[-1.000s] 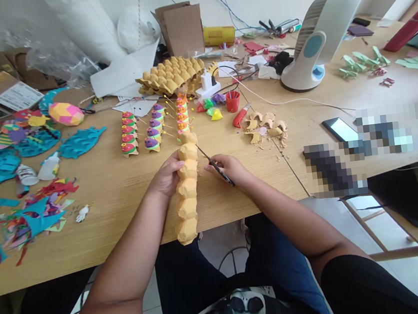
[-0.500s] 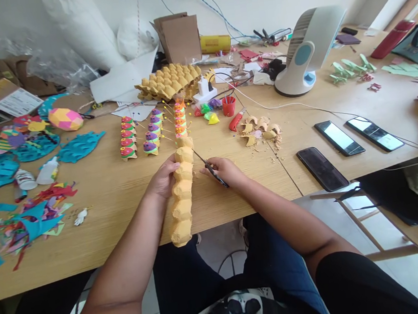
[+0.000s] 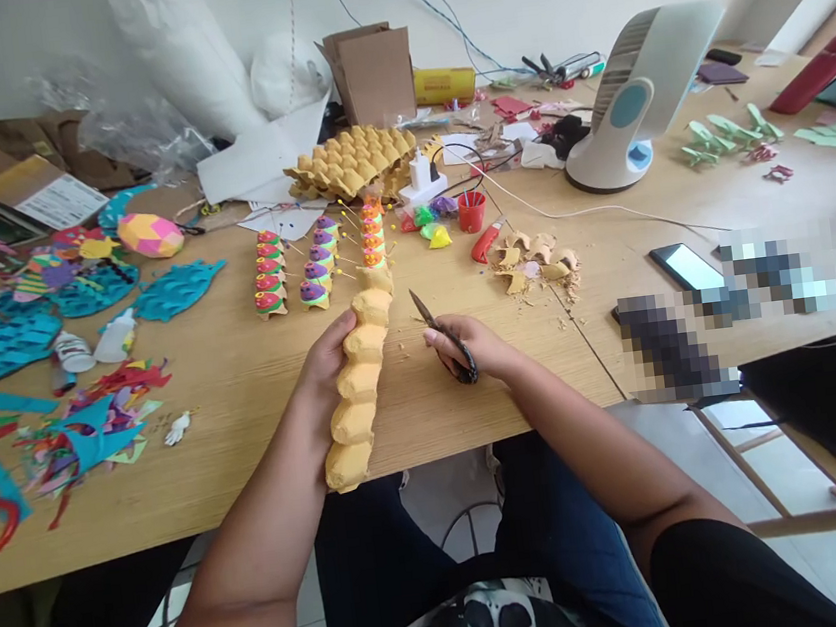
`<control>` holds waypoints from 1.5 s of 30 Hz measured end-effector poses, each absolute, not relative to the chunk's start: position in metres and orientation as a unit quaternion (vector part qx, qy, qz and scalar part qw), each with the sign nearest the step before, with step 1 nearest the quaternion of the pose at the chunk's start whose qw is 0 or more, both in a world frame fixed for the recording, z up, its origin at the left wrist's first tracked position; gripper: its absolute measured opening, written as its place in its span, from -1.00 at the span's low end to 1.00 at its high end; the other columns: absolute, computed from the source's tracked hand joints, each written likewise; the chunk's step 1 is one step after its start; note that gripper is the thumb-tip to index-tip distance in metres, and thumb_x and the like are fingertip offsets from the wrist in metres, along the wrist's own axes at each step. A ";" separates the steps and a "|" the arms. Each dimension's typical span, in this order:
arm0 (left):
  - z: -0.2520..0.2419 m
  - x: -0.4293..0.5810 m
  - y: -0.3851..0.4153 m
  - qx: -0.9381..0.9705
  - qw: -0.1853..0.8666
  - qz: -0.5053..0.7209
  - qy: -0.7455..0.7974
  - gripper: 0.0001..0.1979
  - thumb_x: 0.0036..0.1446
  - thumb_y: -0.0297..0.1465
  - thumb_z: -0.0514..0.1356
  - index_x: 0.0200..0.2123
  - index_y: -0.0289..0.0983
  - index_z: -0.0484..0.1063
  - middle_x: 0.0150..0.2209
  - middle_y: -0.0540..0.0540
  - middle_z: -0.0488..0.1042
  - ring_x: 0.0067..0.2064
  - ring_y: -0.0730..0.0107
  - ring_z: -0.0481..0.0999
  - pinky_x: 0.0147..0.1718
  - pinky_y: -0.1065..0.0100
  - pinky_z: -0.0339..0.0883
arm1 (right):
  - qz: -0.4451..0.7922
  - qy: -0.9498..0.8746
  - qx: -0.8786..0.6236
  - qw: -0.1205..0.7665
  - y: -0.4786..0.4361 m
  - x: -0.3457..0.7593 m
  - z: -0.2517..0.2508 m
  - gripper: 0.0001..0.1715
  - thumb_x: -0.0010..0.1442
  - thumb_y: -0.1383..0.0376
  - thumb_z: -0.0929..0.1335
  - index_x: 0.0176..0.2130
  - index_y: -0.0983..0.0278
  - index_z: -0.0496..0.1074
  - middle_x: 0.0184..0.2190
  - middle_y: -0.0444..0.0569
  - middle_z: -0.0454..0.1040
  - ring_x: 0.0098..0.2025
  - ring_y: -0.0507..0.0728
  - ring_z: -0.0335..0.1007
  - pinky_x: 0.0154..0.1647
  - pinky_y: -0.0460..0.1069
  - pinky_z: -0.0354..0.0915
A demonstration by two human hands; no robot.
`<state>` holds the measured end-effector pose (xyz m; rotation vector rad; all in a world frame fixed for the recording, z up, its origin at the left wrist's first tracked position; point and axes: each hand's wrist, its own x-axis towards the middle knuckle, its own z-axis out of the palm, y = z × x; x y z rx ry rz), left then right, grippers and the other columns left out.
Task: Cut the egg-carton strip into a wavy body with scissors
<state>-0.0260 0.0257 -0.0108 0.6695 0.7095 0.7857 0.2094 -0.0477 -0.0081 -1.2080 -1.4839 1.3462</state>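
Matt pulpy cardboard egg-carton strip (image 3: pixel 356 381), dark metal scissors (image 3: pixel 445 336), smooth wood-grain table (image 3: pixel 229 375).

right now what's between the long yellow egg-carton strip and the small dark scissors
Only bare wooden tabletop, seen in the head view; the left hand holds the long yellow egg-carton strip, the right hand the small dark scissors.

One yellow carton strip (image 3: pixel 356 381), one pair of scissors (image 3: pixel 442 336). Behind them, three painted caterpillars (image 3: pixel 267 270) in a row. Two glue bottles (image 3: pixel 115 338), one red cup (image 3: pixel 472 212), one fan (image 3: pixel 635 97).
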 end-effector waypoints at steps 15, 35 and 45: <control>-0.001 -0.014 0.021 0.299 0.785 0.423 0.340 -0.85 0.18 -0.29 0.33 -0.24 -0.23 0.53 -0.48 0.02 0.51 -0.55 0.48 0.49 -0.58 0.48 0.38 | 0.599 -0.493 -0.489 0.399 -0.045 0.198 -0.017 -0.67 0.18 0.12 0.46 -0.31 0.21 0.27 -0.62 -0.17 0.50 -0.57 0.04 0.45 -0.54 -0.11 0.38; -0.007 -0.035 0.042 0.210 0.871 0.346 0.279 -0.84 0.16 -0.40 0.26 -0.47 -0.22 0.41 -0.69 0.05 0.35 -0.74 0.59 0.24 -0.81 0.58 0.03 | 0.568 -0.651 -0.419 0.280 -0.054 0.223 0.012 -0.51 0.31 -0.09 0.31 -0.36 0.27 0.35 -0.70 -0.22 0.33 -0.66 -0.03 0.21 -0.60 -0.12 0.16; -0.011 -0.038 0.049 0.203 0.882 0.295 0.305 -0.78 0.15 -0.35 0.22 -0.53 -0.25 0.36 -0.73 0.03 0.27 -0.79 0.59 0.17 -0.86 0.57 -0.06 | 0.476 -0.720 -0.468 0.190 -0.054 0.221 0.017 -0.55 0.21 -0.04 0.38 -0.44 0.27 0.41 -0.61 -0.23 0.23 -0.55 -0.03 0.11 -0.49 -0.08 -0.04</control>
